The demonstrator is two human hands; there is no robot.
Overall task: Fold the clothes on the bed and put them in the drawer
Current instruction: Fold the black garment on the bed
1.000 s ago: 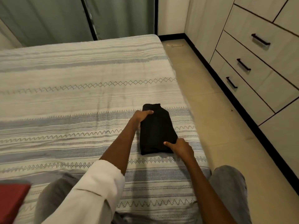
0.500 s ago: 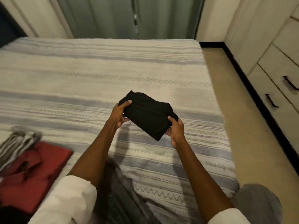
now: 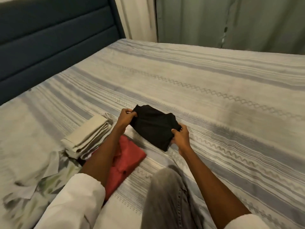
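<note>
A folded black garment [image 3: 154, 127] hangs just above the striped bed cover [image 3: 214, 100], held between both hands. My left hand [image 3: 126, 117] grips its far left corner, and my right hand [image 3: 180, 137] pinches its near right edge. Left of it on the bed lies a folded red garment [image 3: 127, 160], partly hidden under my left forearm. A folded beige cloth stack [image 3: 88, 135] sits beyond the red one. No drawer is in view.
A dark blue padded headboard [image 3: 49, 38] stands at the far left and green curtains [image 3: 231, 22] hang behind the bed. A crumpled leaf-print fabric [image 3: 38, 180] lies at the near left. My grey-trousered knee [image 3: 165, 195] rests on the bed's near edge.
The black garment was lifted off the bed by both hands and carried left. The view swung left from the drawers to the headboard, bringing the red and beige folded clothes into sight.
</note>
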